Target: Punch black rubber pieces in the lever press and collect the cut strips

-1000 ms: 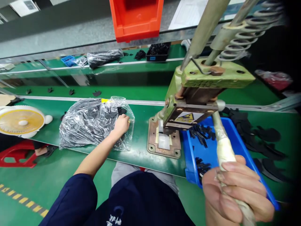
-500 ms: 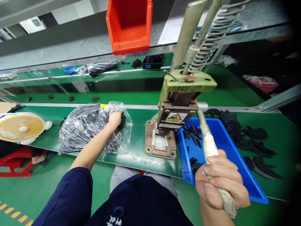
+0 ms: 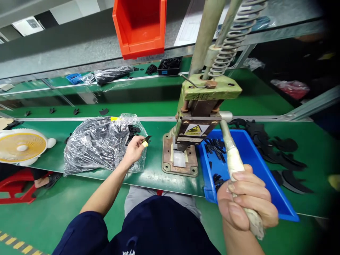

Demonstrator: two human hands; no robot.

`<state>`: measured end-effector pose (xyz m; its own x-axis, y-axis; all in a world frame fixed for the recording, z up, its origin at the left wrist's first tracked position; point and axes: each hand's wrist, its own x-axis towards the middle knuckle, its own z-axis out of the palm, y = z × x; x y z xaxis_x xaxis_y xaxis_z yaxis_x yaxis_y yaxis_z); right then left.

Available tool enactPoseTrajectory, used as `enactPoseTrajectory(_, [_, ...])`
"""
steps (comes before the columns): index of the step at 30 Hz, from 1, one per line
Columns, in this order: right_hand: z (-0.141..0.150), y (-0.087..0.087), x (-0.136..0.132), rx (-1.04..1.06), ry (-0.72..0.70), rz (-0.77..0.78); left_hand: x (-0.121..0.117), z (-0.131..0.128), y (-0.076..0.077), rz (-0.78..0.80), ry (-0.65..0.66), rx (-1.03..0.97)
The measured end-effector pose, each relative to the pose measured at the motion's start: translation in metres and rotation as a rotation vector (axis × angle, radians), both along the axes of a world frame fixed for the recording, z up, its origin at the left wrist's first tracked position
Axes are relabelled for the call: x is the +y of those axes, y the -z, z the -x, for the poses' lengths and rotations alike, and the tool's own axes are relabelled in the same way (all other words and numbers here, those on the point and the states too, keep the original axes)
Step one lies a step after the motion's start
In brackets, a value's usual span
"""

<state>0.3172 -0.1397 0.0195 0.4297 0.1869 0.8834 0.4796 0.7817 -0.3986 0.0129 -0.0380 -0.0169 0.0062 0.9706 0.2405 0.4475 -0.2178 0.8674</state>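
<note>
- Plainly, the left hand [image 3: 134, 151] is pinching a small black piece [image 3: 147, 138] between thumb and fingers [image 3: 138, 139]; a yellow cover sits on one digit.
- The piece pokes out past the fingertips toward the right, raised above the green worktop [image 3: 151, 180], between the clear bag and the press; its exact shape is too small to tell.
- Just left of that hand lies the clear bag [image 3: 91, 145], full of dark pieces, its loose right end around and behind the fingers; whether they touch the film I cannot tell.
- On the right, the fingers of the right hand [image 3: 248, 200] are wrapped around the pale, taped lever [image 3: 235, 161], near side.
- The lever runs to the green press [image 3: 212, 90], whose base plate [image 3: 166, 167] stands right of the black piece, apart from it.
- Right of the base, a blue tray [image 3: 208, 186] holds black strips [image 3: 215, 148].
- Farther right, dark curved parts [image 3: 288, 161] lie on the worktop.
</note>
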Motion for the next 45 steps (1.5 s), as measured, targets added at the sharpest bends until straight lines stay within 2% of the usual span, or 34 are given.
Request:
enactPoseTrajectory(4, [-0.001, 0.002, -0.004, -0.006, -0.023, 0.032, -0.009, -0.009, 0.007, 0.011, 0.043, 0.064])
enactPoseTrajectory(6, [-0.002, 0.002, -0.006, -0.015, -0.033, 0.062, -0.011, -0.014, 0.01, 0.067, 0.084, -0.019])
enactPoseTrajectory(11, [-0.001, 0.002, -0.01, -0.013, -0.021, 0.102, -0.018, -0.033, 0.012, 0.322, 0.248, -0.345])
enactPoseTrajectory(15, [-0.002, 0.003, -0.011, -0.014, -0.045, 0.116, -0.021, -0.047, 0.013, 0.379, 0.281, -0.412])
enactPoseTrajectory(23, [-0.004, 0.004, -0.011, -0.029, -0.088, 0.094, 0.0, -0.081, 0.021, 0.401, 0.195, -0.509])
enactPoseTrajectory(29, [-0.006, 0.005, -0.013, -0.069, -0.101, 0.1, 0.02, -0.102, 0.019, 0.679, 0.106, -0.546])
enactPoseTrajectory(34, [-0.008, 0.006, -0.015, -0.085, -0.113, 0.127, 0.027, -0.109, 0.017, 0.773, 0.075, -0.511])
enactPoseTrajectory(45, [-0.009, 0.006, -0.014, -0.085, -0.122, 0.144, 0.029, -0.111, 0.015, 0.785, 0.07, -0.462])
